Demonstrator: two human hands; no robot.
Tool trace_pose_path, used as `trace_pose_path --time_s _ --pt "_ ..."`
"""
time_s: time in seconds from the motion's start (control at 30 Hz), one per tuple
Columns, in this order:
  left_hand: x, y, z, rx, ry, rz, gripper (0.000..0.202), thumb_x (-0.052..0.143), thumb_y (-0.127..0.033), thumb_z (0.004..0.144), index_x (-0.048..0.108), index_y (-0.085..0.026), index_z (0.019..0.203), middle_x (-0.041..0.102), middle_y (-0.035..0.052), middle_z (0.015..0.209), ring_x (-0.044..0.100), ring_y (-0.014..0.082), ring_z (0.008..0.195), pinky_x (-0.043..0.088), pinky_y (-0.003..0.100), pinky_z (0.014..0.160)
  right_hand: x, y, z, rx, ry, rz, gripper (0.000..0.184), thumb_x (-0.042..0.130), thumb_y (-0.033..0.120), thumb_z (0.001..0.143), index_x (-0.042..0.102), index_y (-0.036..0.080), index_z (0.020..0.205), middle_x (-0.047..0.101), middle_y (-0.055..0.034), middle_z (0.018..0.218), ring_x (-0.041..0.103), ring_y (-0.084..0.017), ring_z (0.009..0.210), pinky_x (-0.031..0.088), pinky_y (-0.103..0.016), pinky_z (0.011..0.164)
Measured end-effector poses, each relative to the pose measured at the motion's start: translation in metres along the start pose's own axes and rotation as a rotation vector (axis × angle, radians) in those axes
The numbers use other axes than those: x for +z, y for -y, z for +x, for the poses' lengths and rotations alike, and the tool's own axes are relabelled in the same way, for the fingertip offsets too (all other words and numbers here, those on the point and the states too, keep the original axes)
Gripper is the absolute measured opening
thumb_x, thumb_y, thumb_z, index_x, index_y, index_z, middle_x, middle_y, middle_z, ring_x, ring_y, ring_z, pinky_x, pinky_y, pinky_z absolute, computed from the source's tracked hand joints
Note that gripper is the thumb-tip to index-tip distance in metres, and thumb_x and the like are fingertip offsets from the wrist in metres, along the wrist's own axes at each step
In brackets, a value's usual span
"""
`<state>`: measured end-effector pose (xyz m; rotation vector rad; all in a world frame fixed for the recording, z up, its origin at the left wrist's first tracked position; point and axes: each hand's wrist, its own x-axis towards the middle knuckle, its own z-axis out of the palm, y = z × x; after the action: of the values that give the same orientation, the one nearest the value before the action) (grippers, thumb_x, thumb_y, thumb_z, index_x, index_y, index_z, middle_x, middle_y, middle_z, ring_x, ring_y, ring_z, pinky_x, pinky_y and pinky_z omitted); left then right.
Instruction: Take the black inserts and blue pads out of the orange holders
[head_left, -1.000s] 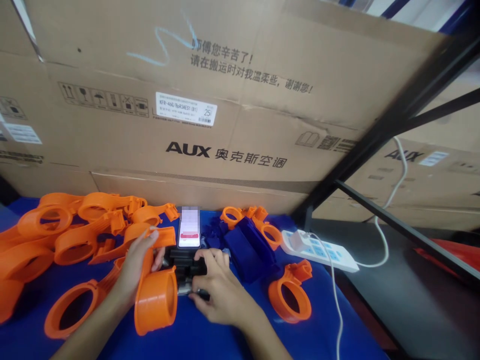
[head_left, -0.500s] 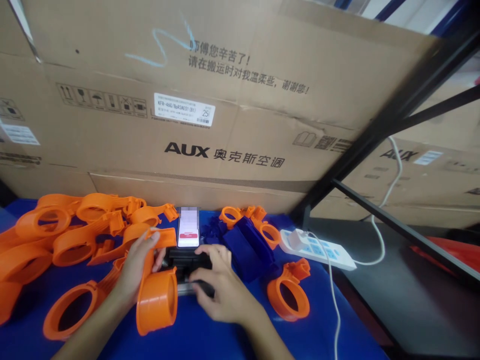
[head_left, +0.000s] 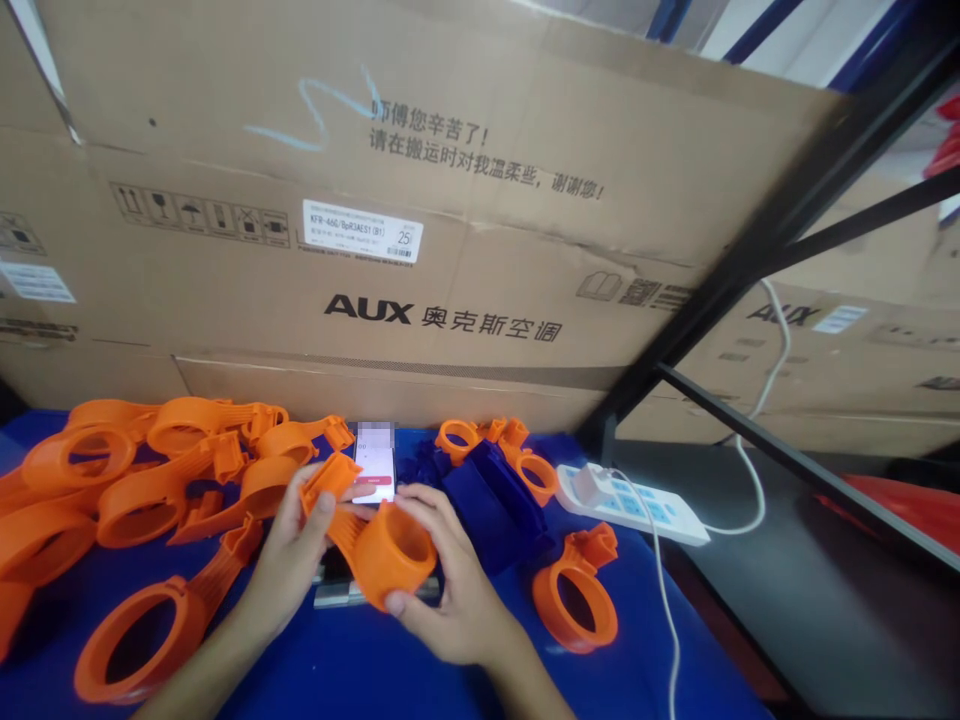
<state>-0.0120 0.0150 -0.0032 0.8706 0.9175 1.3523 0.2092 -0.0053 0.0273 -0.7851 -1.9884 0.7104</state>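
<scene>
An orange plastic ring holder (head_left: 394, 555), a wide ring on a ribbed arm with a clip end, is held up between both hands. The clip end and arm are in the grip of my left hand (head_left: 304, 535). Around the ring's right side curl the fingers of my right hand (head_left: 454, 575), thumb at its lower edge. Under the holder lies a dark device with a metal strip (head_left: 334, 596), mostly hidden. Just behind stands a phone (head_left: 375, 462) with a lit screen.
Several similar orange holders (head_left: 142, 500) are heaped at left. Dark blue plastic parts (head_left: 495, 505) and small orange rings (head_left: 536, 475) lie right of the phone. One orange holder (head_left: 576, 600) lies near a white power strip (head_left: 637, 505) with cables. A large carton (head_left: 450, 270) stands behind; a black rack frame (head_left: 690, 310) rises at right.
My right hand has moved from the dark device onto the orange ring, which it now grasps. The holder has been raised and turned, its ring swinging right over the device.
</scene>
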Motion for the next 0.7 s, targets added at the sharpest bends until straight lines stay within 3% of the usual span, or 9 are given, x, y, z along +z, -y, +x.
trace_pose_path --time_s 0.17,0.37,0.43,0.53,0.63,0.7 --pt "0.010 0.000 -0.011 -0.103 0.200 -0.029 0.059 0.067 -0.051 0.094 0.042 -0.032 0.143 0.066 0.0149 0.139 0.072 0.0331 0.114 0.061 0.045 0.089 -0.004 0.003 0.004 -0.037 0.047 0.028 0.063 0.067 0.045 0.092 0.047 0.030 0.150 0.063 -0.0110 0.141 0.063 -0.031 0.126 0.050 -0.049 0.108" --pt "0.008 0.003 -0.010 0.004 0.279 0.086 0.078 0.077 -0.040 0.088 0.035 -0.030 0.152 0.065 0.0157 0.142 0.064 0.0357 0.129 0.049 0.053 0.111 -0.003 0.001 0.000 -0.048 -0.025 0.014 0.058 0.066 0.043 0.091 0.052 0.029 0.146 0.068 -0.0100 0.134 0.067 -0.030 0.117 0.053 -0.048 0.102" --pt "0.008 0.006 -0.009 0.070 0.230 0.153 0.080 0.072 -0.041 0.092 0.028 -0.032 0.158 0.057 0.0158 0.151 0.057 0.0355 0.137 0.045 0.054 0.115 -0.001 -0.001 -0.003 -0.035 -0.094 -0.006 0.058 0.066 0.041 0.090 0.052 0.028 0.145 0.068 -0.0112 0.133 0.067 -0.031 0.117 0.054 -0.048 0.101" --pt "0.007 -0.001 -0.013 0.251 0.049 0.369 0.081 0.064 -0.043 0.096 0.019 -0.037 0.162 0.041 0.0126 0.164 0.047 0.0355 0.145 0.041 0.056 0.117 -0.001 -0.003 -0.007 0.012 -0.221 -0.056 0.055 0.065 0.036 0.091 0.053 0.026 0.144 0.068 -0.0123 0.130 0.066 -0.032 0.117 0.053 -0.047 0.102" --pt "-0.009 -0.021 -0.027 0.436 -0.097 0.789 0.079 0.070 -0.043 0.091 0.032 -0.037 0.160 0.042 0.0097 0.163 0.041 0.0387 0.147 0.033 0.061 0.120 -0.005 -0.002 -0.007 0.039 -0.281 -0.074 0.053 0.063 0.033 0.092 0.053 0.025 0.143 0.069 -0.0118 0.128 0.068 -0.032 0.114 0.053 -0.046 0.101" --pt "-0.033 -0.036 -0.042 0.543 -0.169 1.113 0.078 0.076 -0.044 0.084 0.045 -0.036 0.155 0.049 0.0107 0.158 0.040 0.0429 0.146 0.026 0.065 0.121 -0.007 -0.001 -0.007 0.042 -0.298 -0.076 0.053 0.063 0.033 0.092 0.054 0.025 0.143 0.069 -0.0118 0.128 0.068 -0.032 0.112 0.053 -0.047 0.100"
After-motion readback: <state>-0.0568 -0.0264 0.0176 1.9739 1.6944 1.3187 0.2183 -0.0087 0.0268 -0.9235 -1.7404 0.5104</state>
